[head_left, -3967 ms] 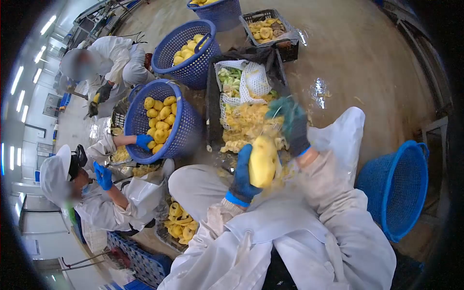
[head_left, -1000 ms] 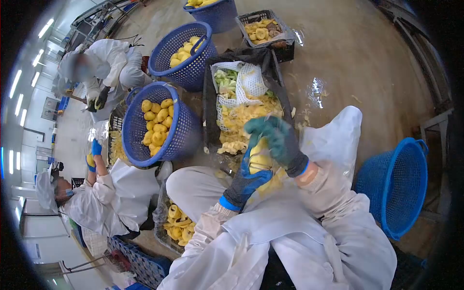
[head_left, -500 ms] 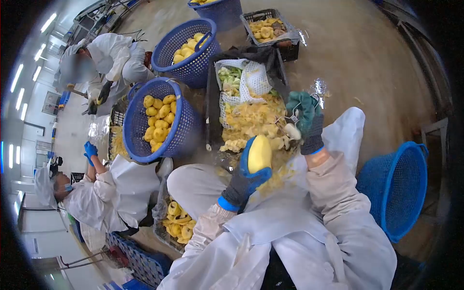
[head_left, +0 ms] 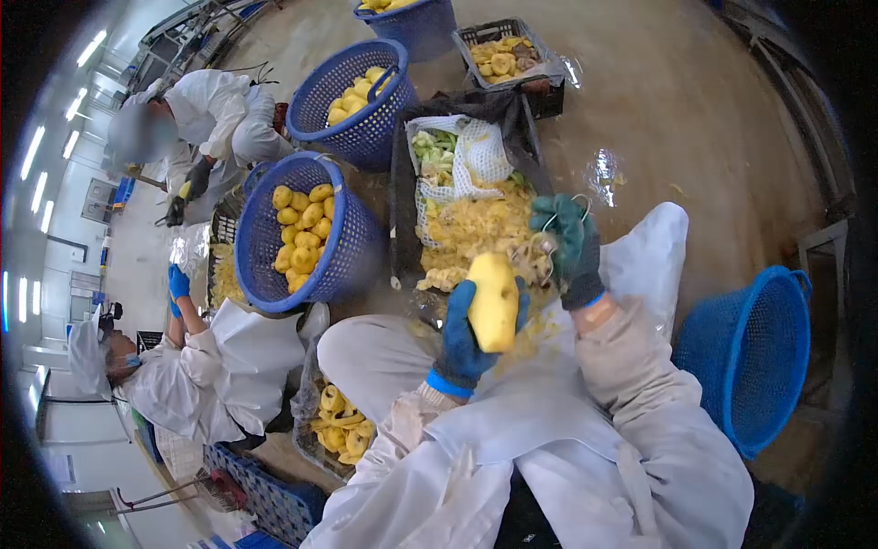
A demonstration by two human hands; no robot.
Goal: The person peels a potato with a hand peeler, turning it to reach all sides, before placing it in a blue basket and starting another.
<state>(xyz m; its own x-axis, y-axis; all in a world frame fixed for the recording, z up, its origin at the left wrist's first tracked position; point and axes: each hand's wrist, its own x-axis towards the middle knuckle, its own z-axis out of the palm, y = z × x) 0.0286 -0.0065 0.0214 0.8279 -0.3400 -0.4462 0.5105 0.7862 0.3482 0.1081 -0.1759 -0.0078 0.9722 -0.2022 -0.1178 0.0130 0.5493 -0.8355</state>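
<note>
My left hand, in a blue and dark-grey glove, is closed around a large peeled yellow fruit. The fruit stands nearly upright and shows small dark pits on its surface. To its right, my right hand, in a green and dark glove, is closed on a tool with thin metal wire loops; most of the tool is hidden by the fingers. Beneath and beyond both hands, a black-lined crate holds yellow peelings, a white foam net and green scraps.
Blue baskets of yellow produce stand left of the crate, the nearest basket beside it. Another blue basket is at my right. A crate of yellow pieces sits by my left leg. Two co-workers are at the left.
My left hand has turned the fruit, so its pitted side now shows. The right hand has shifted slightly down and left, and the white part of its tool is no longer visible.
</note>
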